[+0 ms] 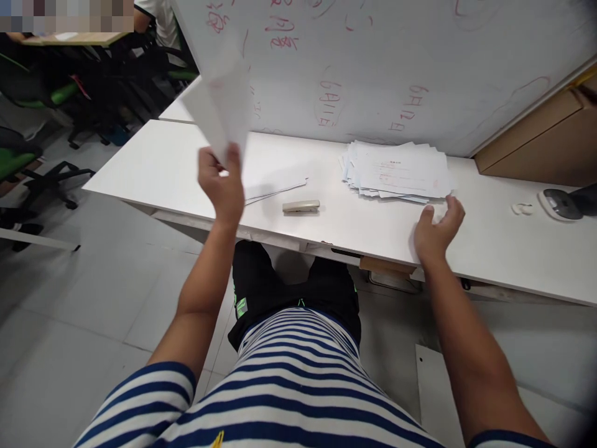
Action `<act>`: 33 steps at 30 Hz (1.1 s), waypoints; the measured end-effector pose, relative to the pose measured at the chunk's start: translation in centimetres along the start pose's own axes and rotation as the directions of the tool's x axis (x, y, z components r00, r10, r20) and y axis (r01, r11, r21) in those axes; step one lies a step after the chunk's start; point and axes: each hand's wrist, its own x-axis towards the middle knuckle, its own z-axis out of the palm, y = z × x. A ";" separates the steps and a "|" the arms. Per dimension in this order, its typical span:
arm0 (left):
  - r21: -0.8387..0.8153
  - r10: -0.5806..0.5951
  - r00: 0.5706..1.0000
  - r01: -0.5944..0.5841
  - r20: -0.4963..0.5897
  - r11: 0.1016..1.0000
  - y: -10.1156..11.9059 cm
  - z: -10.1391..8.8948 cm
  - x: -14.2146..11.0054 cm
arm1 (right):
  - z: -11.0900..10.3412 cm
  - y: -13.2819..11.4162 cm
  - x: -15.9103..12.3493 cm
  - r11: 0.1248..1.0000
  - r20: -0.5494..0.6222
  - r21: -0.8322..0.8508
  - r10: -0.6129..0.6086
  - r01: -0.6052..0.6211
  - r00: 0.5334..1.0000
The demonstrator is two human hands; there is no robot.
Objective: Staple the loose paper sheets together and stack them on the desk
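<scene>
My left hand (221, 183) is raised above the white desk (153, 168), its fingers pinching some white paper sheets (224, 106) that stand upright and look blurred. Below and right of it, a few sheets (280, 190) lie on the desk, partly hidden by that hand. A beige stapler (301, 207) rests just in front of them. My right hand (436, 233) is at the near right corner of a messy paper stack (396, 168), thumb and fingers apart. Its fingertips are close to the stack's edge; whether they touch it I cannot tell.
Behind the desk stands a whiteboard (373, 68) with red writing. At the right are a cardboard box (536, 137), a dark and white device (559, 205) and a small white item (521, 209). Office chairs (60, 93) and another person (163, 22) are at the far left.
</scene>
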 end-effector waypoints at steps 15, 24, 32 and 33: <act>-0.241 0.215 -0.113 -0.336 0.970 0.910 6.6 3.1 -18.1 | -5.2 -2.2 -15.3 0.227 0.760 0.542 0.278 -0.809 0.587; 0.070 -0.076 0.682 0.036 0.727 0.997 4.3 2.4 -13.2 | -5.6 -1.2 -14.0 0.296 0.815 0.482 0.194 -0.824 0.546; -0.028 -0.231 0.859 0.273 0.457 0.961 1.9 2.4 -12.1 | -4.5 -1.6 -15.9 0.518 0.895 0.325 0.100 -0.791 0.434; -0.027 -0.205 0.859 0.246 0.469 0.969 2.0 2.2 -12.3 | -4.4 -1.5 -16.1 0.535 0.888 0.334 0.098 -0.776 0.449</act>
